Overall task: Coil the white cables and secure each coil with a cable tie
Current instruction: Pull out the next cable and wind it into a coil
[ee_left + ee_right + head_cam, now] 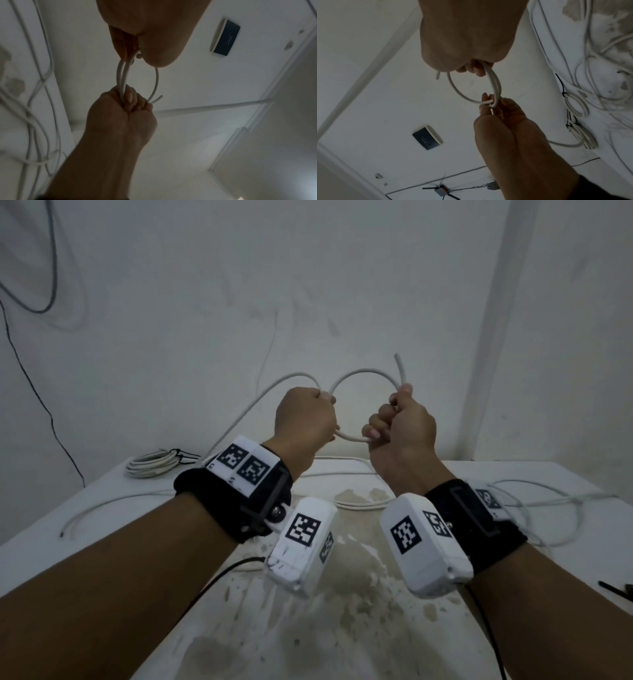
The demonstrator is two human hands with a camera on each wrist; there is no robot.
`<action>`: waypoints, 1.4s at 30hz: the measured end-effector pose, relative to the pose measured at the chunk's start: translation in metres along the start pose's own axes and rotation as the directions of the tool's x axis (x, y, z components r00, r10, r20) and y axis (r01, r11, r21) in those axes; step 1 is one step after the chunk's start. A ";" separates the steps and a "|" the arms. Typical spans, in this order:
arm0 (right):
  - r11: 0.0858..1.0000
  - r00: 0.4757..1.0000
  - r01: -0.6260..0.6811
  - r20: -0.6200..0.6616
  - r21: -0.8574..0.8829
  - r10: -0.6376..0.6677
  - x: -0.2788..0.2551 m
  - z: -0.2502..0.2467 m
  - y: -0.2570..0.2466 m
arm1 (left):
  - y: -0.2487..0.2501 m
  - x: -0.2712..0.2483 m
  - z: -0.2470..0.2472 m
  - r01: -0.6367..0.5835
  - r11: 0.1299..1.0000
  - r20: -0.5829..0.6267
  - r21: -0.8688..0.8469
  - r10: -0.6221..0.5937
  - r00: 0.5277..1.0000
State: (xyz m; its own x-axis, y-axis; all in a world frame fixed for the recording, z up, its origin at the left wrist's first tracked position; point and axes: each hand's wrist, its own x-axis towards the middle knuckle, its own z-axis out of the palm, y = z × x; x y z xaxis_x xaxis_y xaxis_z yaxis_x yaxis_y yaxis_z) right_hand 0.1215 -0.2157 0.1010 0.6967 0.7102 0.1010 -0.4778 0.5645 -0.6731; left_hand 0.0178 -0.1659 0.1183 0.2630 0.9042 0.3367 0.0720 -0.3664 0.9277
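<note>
Both hands are raised above the table (102, 542) and hold one white cable (359, 371) bent into a small round loop of about two turns. My left hand (325, 412) pinches the loop's left side, where the strands cross (489, 102). My right hand (387, 419) is a fist around the loop's right side (122, 81), and the cable's short free end (399, 364) sticks up past it. From my left hand the rest of the cable runs down and left to the table. No cable tie is in either hand.
A finished coil (152, 463) bound with a black tie lies at the table's back left; the right wrist view shows two tied coils (576, 106). Loose white cables sprawl at the left (113, 505) and right (534, 501). Black ties (616, 589) lie at the right edge.
</note>
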 end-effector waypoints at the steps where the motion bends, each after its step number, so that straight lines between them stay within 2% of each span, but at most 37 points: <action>1: 1.000 1.000 -0.013 0.021 0.008 0.012 -0.001 0.000 0.003 | -0.005 0.004 -0.004 -0.036 0.997 0.006 0.067 0.036 0.999; 3: 0.999 0.999 -0.024 0.043 0.026 0.023 0.000 -0.001 0.006 | -0.012 0.007 -0.011 -0.051 0.990 0.061 0.130 0.044 0.997; 6: 0.999 0.997 -0.033 0.072 0.035 0.031 0.000 -0.002 0.010 | -0.017 0.006 -0.019 -0.019 1.000 0.136 0.019 0.016 0.991; 12: 0.996 0.989 -0.055 0.134 -0.076 0.065 -0.007 0.002 0.029 | -0.018 0.015 -0.022 -0.111 0.993 -0.027 -0.031 0.110 0.994; 15: 0.994 0.989 -0.073 0.122 -0.085 0.083 -0.008 0.001 0.036 | -0.016 0.018 -0.027 -0.165 0.985 -0.041 -0.043 0.163 0.986; 21: 0.982 0.966 -0.126 0.207 -0.138 0.153 -0.010 0.001 0.041 | -0.017 0.025 -0.042 -0.269 0.956 0.095 0.118 0.258 0.961; 25: 0.969 0.948 -0.139 0.255 -0.203 0.190 -0.010 0.001 0.045 | -0.019 0.027 -0.050 -0.241 0.968 0.137 0.074 0.229 0.964; 30: 0.952 0.921 -0.148 0.313 -0.267 0.231 -0.007 -0.001 0.043 | -0.010 0.030 -0.062 -0.190 0.979 0.316 0.068 0.160 0.935; 37: 0.917 0.910 -0.056 0.359 -0.394 0.210 -0.003 -0.004 0.041 | 0.001 0.032 -0.070 -0.224 0.966 0.478 0.125 0.140 0.867; 42: 0.905 0.890 0.013 0.417 -0.426 0.184 -0.004 -0.001 0.041 | 0.004 0.031 -0.068 -0.170 0.981 0.476 0.096 0.104 0.873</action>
State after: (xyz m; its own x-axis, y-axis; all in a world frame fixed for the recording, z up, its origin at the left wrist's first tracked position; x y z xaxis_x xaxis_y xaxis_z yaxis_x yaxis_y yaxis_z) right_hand 0.0998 -0.1956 0.0716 0.3096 0.9113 0.2714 -0.1954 0.3403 -0.9198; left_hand -0.0389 -0.1250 0.1431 0.6950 0.6468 0.3140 0.1186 -0.5338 0.8372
